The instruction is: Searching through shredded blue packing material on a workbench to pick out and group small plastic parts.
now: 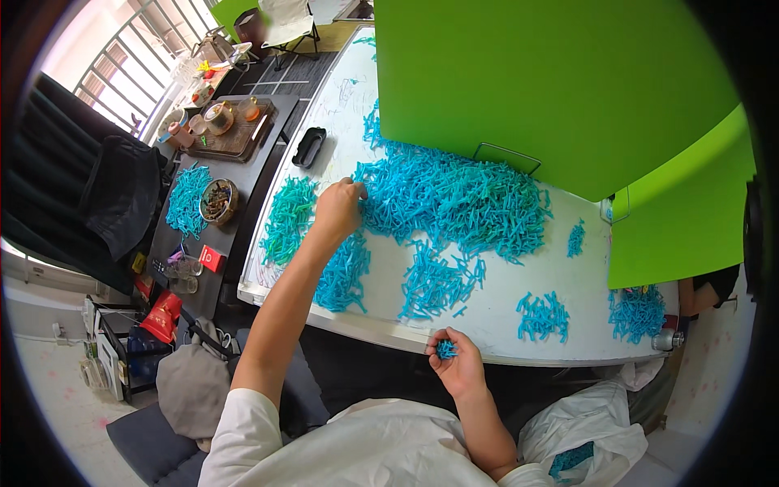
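A: What is held nearest, at the table's [503, 321] near edge?

B: A small bunch of blue plastic pieces [445, 349] is pinched between the thumb and curled fingers of the right hand [459, 367], just off the rim.

A: And farther out?

B: The left hand [337, 209] is stretched to the left edge of the large blue pile [454, 199], fingers bent together onto the pieces. Whether any are gripped cannot be told.

A: How is this best done?

B: Probably, only a few pieces should be drawn off at once, so the smaller heaps [434, 284] are kept apart.
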Motion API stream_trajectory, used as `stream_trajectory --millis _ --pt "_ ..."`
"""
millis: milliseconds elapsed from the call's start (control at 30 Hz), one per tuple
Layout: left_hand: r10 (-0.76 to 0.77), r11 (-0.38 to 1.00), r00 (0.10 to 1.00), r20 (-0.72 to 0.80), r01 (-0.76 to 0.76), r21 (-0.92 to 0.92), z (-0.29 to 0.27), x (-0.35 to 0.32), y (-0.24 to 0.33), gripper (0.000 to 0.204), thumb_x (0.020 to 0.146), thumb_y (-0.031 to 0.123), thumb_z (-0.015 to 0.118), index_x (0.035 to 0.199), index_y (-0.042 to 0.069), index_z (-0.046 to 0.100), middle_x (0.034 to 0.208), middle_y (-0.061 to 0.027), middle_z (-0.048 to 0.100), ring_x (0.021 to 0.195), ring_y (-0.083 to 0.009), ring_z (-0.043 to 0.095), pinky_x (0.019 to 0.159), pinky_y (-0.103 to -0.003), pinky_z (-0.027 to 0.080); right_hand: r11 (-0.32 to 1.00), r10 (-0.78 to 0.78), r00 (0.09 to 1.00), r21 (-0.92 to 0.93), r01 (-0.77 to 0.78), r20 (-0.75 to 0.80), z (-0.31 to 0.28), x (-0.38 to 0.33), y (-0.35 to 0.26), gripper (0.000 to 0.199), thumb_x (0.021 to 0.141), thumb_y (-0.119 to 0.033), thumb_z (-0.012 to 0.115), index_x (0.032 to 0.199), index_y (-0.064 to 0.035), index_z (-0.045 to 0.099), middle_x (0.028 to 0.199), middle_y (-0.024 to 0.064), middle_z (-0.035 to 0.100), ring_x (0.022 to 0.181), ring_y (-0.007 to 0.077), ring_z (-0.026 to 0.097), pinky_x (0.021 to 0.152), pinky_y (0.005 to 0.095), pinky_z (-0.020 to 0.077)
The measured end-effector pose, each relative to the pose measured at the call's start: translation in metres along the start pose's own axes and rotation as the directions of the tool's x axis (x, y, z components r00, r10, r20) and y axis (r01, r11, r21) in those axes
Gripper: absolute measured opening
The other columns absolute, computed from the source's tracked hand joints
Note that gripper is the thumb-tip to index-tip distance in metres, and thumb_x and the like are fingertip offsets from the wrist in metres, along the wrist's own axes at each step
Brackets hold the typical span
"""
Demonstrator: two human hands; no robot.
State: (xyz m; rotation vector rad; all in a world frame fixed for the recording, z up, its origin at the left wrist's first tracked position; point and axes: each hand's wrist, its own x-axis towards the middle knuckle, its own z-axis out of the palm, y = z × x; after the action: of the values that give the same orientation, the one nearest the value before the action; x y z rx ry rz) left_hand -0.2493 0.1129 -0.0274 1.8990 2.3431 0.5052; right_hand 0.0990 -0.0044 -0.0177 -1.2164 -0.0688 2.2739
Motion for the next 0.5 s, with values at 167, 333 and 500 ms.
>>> stream_trajectory --millis 167,333,500 --pt "0.064 0.993 0.994 0.090 -0.055 -0.103 -0.007 0.011 -0.006 0.019 0.068 0.002 0.074 0.085 0.009 0.072 0.082 -0.0111 0.066 0.082 -0.0290 0.067 0.074 -0.040 0.054 1.000 0.009 1.000 -0.004 -0.009 -0.019 0.002 0.000 0.001 0.023 0.095 -0.023 0.055 0.090 -0.0016 0.062 0.083 0.0110 0.064 0.072 0.0209 0.064 0.060 0.0278 0.0541" --pt "0.071 0.973 0.980 0.185 -0.027 -0.230 -0.011 0.021 -0.018 0.016 0.069 0.004 0.074 0.085 0.007 0.074 0.081 -0.0117 0.069 0.076 -0.0257 0.068 0.071 -0.036 0.055 1.000 0.018 1.000 -0.010 -0.018 -0.021 0.003 0.000 0.003 0.023 0.095 -0.024 0.055 0.090 -0.0018 0.062 0.083 0.0106 0.064 0.072 0.0205 0.064 0.061 0.0281 0.0543" --pt "0.003 0.961 0.977 0.212 0.056 -0.273 -0.011 0.021 -0.019 0.018 0.068 0.007 0.075 0.086 0.006 0.075 0.082 -0.0123 0.071 0.075 -0.0243 0.069 0.069 -0.034 0.055 1.000 0.022 1.000 -0.018 -0.022 -0.006 -0.001 0.001 0.004 0.024 0.095 -0.024 0.054 0.091 -0.0020 0.063 0.083 0.0100 0.064 0.072 0.0201 0.064 0.061 0.0286 0.0545"
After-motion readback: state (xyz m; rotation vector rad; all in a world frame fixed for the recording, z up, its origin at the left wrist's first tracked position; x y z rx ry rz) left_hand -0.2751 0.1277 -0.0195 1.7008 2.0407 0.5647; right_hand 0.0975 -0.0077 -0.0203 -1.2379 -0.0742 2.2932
